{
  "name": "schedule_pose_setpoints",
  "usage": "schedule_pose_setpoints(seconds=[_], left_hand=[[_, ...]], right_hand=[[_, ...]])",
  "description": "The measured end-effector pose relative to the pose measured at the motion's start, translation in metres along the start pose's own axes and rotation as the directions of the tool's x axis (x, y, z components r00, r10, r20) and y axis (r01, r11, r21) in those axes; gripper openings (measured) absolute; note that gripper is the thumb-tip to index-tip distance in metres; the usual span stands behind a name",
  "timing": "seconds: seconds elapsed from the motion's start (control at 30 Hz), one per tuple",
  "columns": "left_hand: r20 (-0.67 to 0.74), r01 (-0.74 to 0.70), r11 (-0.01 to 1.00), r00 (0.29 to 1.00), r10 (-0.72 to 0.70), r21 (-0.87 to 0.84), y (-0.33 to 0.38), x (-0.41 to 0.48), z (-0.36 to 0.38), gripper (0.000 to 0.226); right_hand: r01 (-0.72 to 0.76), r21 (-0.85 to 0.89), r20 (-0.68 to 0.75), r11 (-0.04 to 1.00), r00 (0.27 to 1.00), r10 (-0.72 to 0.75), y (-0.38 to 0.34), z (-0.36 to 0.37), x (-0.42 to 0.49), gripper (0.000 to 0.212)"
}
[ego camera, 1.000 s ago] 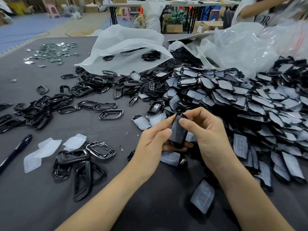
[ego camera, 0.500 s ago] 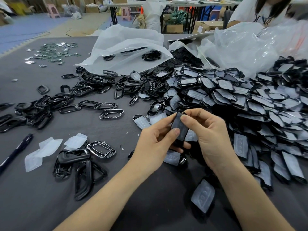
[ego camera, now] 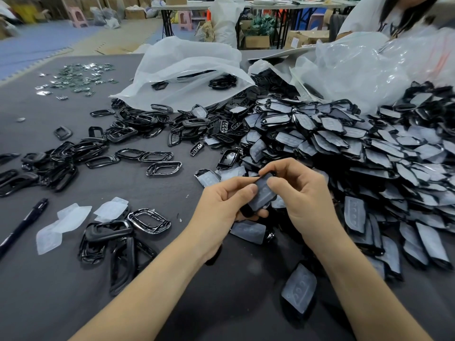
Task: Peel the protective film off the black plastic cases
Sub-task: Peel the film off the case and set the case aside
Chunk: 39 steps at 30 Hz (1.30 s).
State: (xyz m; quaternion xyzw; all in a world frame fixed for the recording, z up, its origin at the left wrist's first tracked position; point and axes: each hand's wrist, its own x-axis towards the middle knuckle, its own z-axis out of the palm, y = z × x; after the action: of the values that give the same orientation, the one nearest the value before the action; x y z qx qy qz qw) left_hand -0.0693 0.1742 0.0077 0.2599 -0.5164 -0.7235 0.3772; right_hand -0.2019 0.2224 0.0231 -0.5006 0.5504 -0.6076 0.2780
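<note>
Just above the surface (ego camera: 138, 190), the left hand (ego camera: 221, 205) grips a small black plastic case (ego camera: 258, 200) while the right hand (ego camera: 302, 200) pinches its upper edge with curled fingers (ego camera: 283, 166); it looks light, stiff and slippery, its thin film (ego camera: 264, 190) best lifted from a corner.

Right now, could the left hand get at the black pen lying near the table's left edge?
Probably not yet: the left hand holds the film-covered black plastic case together with the right hand. Once freed, the black pen lies uncovered, nothing over it.
</note>
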Motion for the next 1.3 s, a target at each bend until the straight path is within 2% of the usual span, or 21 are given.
schedule_pose_setpoints(seconds=[0.3, 0.47, 0.57, 0.73, 0.9, 0.97, 1.1, 1.2, 1.23, 1.3], left_hand=[[-0.087, -0.072, 0.988, 0.994, 0.06, -0.135, -0.002, 0.003, -0.001, 0.014], [-0.139, -0.164, 0.986, 0.977, 0.164, 0.011, -0.002, 0.001, -0.002, 0.015], [-0.145, -0.189, 0.977, 0.968, 0.203, 0.101, 0.001, 0.0, -0.002, 0.018], [-0.107, -0.215, 0.935, 0.961, 0.253, 0.282, 0.003, -0.001, -0.002, 0.013], [-0.069, -0.212, 0.927, 0.967, 0.245, 0.309, 0.002, -0.001, -0.004, 0.025], [-0.054, -0.232, 0.894, 0.961, 0.272, 0.384, 0.002, -0.001, -0.007, 0.025], [0.036, -0.303, 0.764, 0.938, 0.344, 0.57, 0.004, -0.003, -0.01, 0.019], [0.167, -0.453, 0.617, 0.87, 0.464, 0.643, 0.006, -0.001, -0.008, 0.02], [0.201, -0.487, 0.595, 0.853, 0.482, 0.639, 0.005, -0.001, -0.008, 0.02], [0.183, -0.478, 0.622, 0.86, 0.477, 0.62, 0.005, -0.001, -0.007, 0.02]], right_hand=[[0.103, -0.044, -0.1, 0.994, 0.989, -0.107, 0.002, 0.004, -0.001, 0.013], [0.115, -0.06, -0.085, 0.992, 0.989, -0.119, 0.001, 0.004, -0.003, 0.012], [0.095, -0.072, -0.073, 0.993, 0.992, -0.1, 0.002, 0.005, -0.004, 0.019], [0.042, 0.014, -0.096, 0.999, 0.995, -0.041, 0.003, 0.003, -0.002, 0.022], [0.019, -0.021, -0.109, 1.0, 0.994, -0.021, 0.004, 0.003, -0.002, 0.021], [-0.02, -0.003, -0.123, 1.0, 0.992, 0.019, 0.004, 0.003, -0.001, 0.02], [-0.14, 0.191, -0.116, 0.972, 0.98, 0.164, 0.003, -0.002, 0.002, 0.019], [-0.201, 0.305, -0.083, 0.931, 0.968, 0.236, 0.002, -0.005, 0.003, 0.02], [-0.219, 0.326, -0.075, 0.92, 0.964, 0.256, 0.003, -0.006, 0.004, 0.02], [-0.257, 0.362, -0.046, 0.896, 0.955, 0.293, 0.002, -0.008, 0.004, 0.019]])
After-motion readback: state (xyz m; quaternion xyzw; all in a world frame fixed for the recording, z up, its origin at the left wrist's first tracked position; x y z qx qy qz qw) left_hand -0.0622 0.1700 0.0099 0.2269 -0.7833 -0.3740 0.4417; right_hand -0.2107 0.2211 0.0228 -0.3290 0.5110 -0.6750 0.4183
